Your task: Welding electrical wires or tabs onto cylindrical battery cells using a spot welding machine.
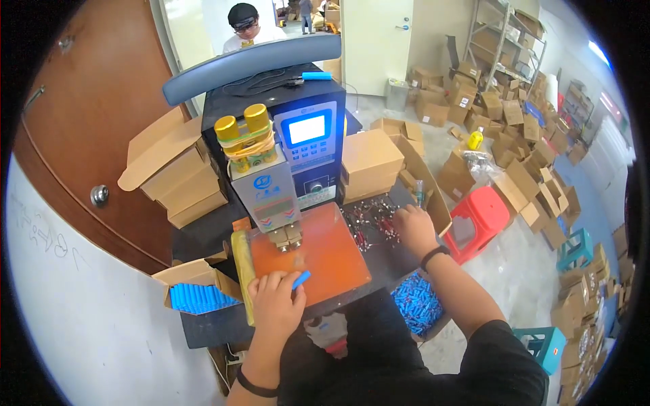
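My left hand (276,301) is closed round a blue cylindrical battery cell (301,279), just over the front of the orange work plate (332,271). Past it, the metal welding head (286,238) of a spot welder (267,196) points down at the plate. My right hand (414,227) is at the right edge of a pile of small wired parts (369,222), red, black and silver, on the dark table. Its fingers are bent down and closed; whatever they pinch, if anything, is too small to make out.
Blue cells fill an open carton (200,296) at left; a box of many more (416,304) sits below the table's right side. Cardboard boxes (371,162) stand behind the parts. A red stool (477,223) is at right. A person (245,30) is beyond the welder.
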### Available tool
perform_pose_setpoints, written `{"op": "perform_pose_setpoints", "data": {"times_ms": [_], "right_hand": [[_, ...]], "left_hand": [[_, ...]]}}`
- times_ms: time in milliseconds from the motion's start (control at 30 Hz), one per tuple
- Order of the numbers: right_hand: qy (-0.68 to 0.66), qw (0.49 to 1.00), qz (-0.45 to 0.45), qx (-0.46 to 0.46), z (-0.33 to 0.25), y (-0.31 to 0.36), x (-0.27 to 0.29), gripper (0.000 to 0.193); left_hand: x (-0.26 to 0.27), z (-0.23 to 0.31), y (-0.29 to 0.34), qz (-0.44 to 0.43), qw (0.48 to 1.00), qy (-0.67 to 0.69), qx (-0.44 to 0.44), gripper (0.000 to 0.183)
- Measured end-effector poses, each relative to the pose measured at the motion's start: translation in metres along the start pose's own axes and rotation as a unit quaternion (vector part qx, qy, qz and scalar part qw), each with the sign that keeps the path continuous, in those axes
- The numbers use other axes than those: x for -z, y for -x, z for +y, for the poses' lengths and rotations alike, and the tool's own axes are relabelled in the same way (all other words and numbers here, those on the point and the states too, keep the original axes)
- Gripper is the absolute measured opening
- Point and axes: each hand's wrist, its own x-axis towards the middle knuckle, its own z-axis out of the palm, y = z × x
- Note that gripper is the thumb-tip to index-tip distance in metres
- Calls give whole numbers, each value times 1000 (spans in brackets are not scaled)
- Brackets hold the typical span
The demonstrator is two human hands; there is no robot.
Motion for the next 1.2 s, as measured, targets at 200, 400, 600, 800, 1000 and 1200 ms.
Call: {"op": "perform_pose_setpoints", "data": {"times_ms": [200,400,600,800,1000,1200], "right_hand": [[-385,919,39,-78,-7,-11,7,4],[-606,784,50,-125,-26,-24,13,6],[-609,783,36,-120,-35,-31,33,14],[-464,877,-88,-87,-43,-24,43,14],[-523,850,-12,-70,-58,0,57,13],[-577,816,-6,-20,-114,13,58,9]], "left_hand": [[3,2,3,-7,1000,16,8,22],[2,1,9,-8,1000,15,15,23],[2,3,3,-5,1000,2,-5,26],[-1,4,3,-15,1000,-9,8,24],[-5,3,9,20,996,56,69,25],[-10,-10,5,-22,974,162,158,22]]}}
